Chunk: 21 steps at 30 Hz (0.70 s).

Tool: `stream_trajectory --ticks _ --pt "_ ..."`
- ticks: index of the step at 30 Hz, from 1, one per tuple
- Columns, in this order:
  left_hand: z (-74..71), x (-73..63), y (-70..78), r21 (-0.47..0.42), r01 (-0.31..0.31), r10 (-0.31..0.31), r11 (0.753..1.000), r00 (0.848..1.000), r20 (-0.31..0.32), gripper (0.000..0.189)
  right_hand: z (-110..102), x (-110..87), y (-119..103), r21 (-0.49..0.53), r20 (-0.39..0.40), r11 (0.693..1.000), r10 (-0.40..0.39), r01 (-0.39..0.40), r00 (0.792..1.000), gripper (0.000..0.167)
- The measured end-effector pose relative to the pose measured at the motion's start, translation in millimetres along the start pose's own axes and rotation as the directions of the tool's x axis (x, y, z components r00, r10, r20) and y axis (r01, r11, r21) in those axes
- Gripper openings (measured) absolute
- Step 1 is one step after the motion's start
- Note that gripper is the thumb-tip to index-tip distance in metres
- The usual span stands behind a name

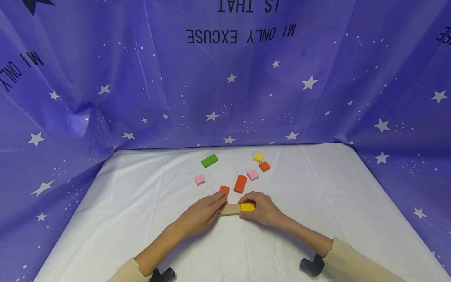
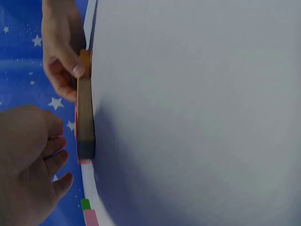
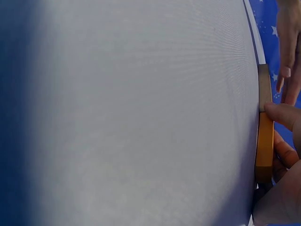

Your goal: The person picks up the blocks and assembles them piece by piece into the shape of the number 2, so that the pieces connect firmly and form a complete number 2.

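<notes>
My right hand point(image 1: 265, 209) pinches a yellow block point(image 1: 248, 207) between thumb and fingers. End to end with it on the white cloth lies a plain wooden block point(image 1: 230, 210); in the right wrist view the yellow block point(image 3: 265, 148) meets the wooden block point(image 3: 263, 89), and the thumb lies by the seam. My left hand point(image 1: 202, 213) is over the wooden block's left end, its fingers fairly straight. A small red block point(image 1: 224, 190) shows partly behind those fingertips. In the left wrist view the left hand point(image 2: 28, 160) appears apart from the wooden block point(image 2: 86, 113).
Farther back lie a longer red block point(image 1: 240, 184), two pink blocks, one left point(image 1: 199, 179) and one right point(image 1: 253, 175), a green block point(image 1: 210, 160), a small yellow block point(image 1: 258, 157) and another red block point(image 1: 264, 166). A purple starred curtain point(image 1: 197, 94) stands behind the table point(image 1: 303, 176).
</notes>
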State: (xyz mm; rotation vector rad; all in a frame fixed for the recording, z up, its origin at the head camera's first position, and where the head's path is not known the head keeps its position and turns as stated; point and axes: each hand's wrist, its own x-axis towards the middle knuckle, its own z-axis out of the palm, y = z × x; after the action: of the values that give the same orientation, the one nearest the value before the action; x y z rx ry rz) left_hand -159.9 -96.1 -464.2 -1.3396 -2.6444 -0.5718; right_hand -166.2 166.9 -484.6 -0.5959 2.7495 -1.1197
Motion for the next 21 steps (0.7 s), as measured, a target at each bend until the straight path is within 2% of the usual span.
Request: stream_trajectory --ticks 3,6,10,16,21 --pt "3.2 -2.7 4.0 0.086 -0.045 0.047 0.995 0.999 -0.017 0.044 0.3 0.1 0.0 0.004 -0.003 1.0 0.002 -0.002 1.0 0.026" --pt "4.6 -5.0 6.8 0.124 -0.041 0.04 0.991 0.999 0.006 0.045 0.2 0.0 -0.4 0.006 -0.004 1.0 0.006 -0.006 1.0 0.026" --pt "5.8 -7.5 9.2 0.15 -0.029 0.024 0.988 0.999 0.034 0.048 0.1 -0.1 -1.0 0.007 -0.001 1.0 0.01 -0.01 1.0 0.026" --pt "8.9 -8.1 8.8 0.182 -0.058 0.056 0.982 0.998 0.016 0.049 0.2 0.2 -2.2 0.006 -0.001 1.0 0.011 -0.011 1.0 0.026" --pt "9.0 -7.2 9.5 0.188 -0.051 0.046 0.981 0.998 0.031 0.048 -0.2 -0.1 -2.8 0.009 0.01 1.0 0.014 -0.014 1.0 0.027"
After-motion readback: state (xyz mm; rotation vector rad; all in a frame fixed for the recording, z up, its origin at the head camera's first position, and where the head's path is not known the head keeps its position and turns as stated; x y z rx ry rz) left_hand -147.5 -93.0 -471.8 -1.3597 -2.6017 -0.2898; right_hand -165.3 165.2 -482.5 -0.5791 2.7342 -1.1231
